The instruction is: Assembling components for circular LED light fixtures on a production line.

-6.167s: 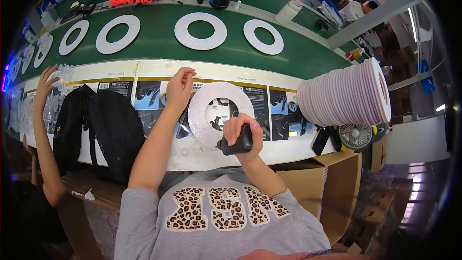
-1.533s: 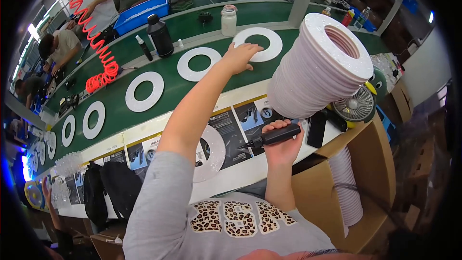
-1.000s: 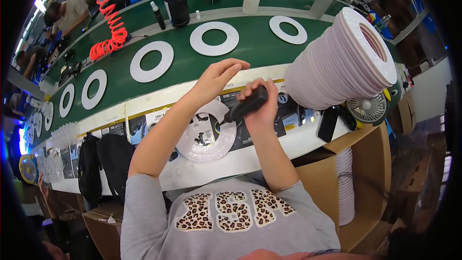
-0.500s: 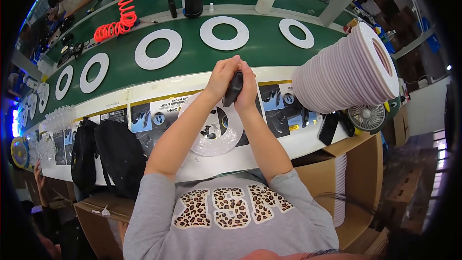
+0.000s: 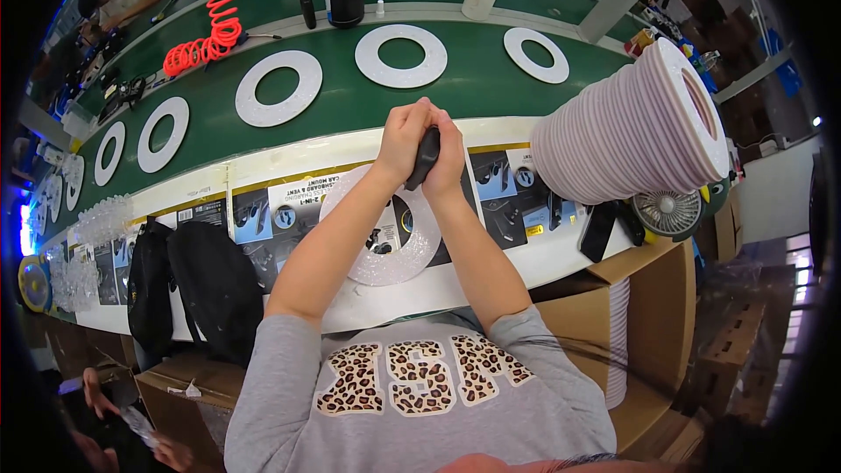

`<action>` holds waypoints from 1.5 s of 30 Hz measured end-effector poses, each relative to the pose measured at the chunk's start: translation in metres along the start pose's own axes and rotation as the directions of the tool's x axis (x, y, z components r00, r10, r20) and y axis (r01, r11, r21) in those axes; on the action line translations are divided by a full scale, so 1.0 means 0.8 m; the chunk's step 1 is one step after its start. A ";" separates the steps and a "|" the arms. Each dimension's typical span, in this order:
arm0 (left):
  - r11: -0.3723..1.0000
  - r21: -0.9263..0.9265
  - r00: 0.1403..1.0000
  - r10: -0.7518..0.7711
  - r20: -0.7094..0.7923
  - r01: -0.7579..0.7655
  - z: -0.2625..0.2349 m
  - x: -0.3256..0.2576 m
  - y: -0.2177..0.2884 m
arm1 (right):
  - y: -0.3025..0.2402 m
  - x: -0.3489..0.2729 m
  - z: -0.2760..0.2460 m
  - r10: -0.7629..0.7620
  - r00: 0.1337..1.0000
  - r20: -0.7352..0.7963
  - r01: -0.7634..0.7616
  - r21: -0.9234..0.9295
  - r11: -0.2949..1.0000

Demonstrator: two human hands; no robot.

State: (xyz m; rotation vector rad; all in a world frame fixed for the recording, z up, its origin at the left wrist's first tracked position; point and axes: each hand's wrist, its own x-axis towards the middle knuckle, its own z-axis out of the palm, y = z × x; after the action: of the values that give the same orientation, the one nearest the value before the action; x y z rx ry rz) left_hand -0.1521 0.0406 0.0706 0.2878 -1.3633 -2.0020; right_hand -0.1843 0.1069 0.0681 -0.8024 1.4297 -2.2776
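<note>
My left hand and my right hand are closed together around a black, rounded, handle-like object. Its exact kind is hidden by the fingers. Both hands are joined at the fingertips, just above the far side of a speckled white ring. That ring lies flat on the white worktop, partly covered by my left forearm. Printed packaging sheets with dark and blue pictures are spread under and beside it.
White rings lie spaced along a green belt beyond the worktop. A tall stack of rings leans at right, near a small fan and a phone. Black bags are at left. Another person's hand shows lower left.
My hands keep their closed hold on the black object, with little movement. The view has shifted slightly. At lower left, the other person's hands have moved down, with a clear item near them.
</note>
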 end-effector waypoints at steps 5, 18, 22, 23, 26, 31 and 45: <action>0.999 0.035 1.000 0.022 -0.005 -0.022 -0.004 -0.001 0.001 | 0.006 0.001 0.002 -0.020 1.000 -0.011 0.020 0.020 1.000; 0.998 0.035 0.994 -0.050 0.095 0.047 -0.009 0.029 0.003 | 0.000 0.028 -0.005 0.029 0.994 0.106 -0.045 0.153 0.987; 0.998 0.053 0.997 -0.021 0.076 0.017 -0.003 0.034 0.003 | -0.002 0.032 -0.005 0.032 0.997 0.076 -0.041 0.126 0.991; 0.999 0.051 0.998 -0.013 0.066 0.010 -0.001 0.035 0.004 | -0.005 0.032 -0.004 0.039 0.998 0.049 -0.044 0.098 0.994; 0.998 0.057 0.999 -0.015 0.041 0.013 -0.002 0.037 0.001 | -0.014 0.034 0.012 -0.051 0.998 -0.029 0.053 0.069 0.996; 0.997 0.082 1.000 0.014 0.009 -0.015 0.001 0.037 -0.001 | -0.004 0.034 0.001 -0.034 0.999 -0.013 0.034 0.042 0.999; 0.992 0.122 1.000 0.009 -0.002 -0.009 -0.009 0.036 0.000 | -0.001 0.038 0.012 -0.080 0.997 -0.014 0.081 0.057 0.995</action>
State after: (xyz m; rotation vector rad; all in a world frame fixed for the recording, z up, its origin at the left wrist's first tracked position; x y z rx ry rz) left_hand -0.1694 0.0167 0.0731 0.3388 -1.4863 -1.9137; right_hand -0.2024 0.0838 0.0810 -0.8450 1.3536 -2.3748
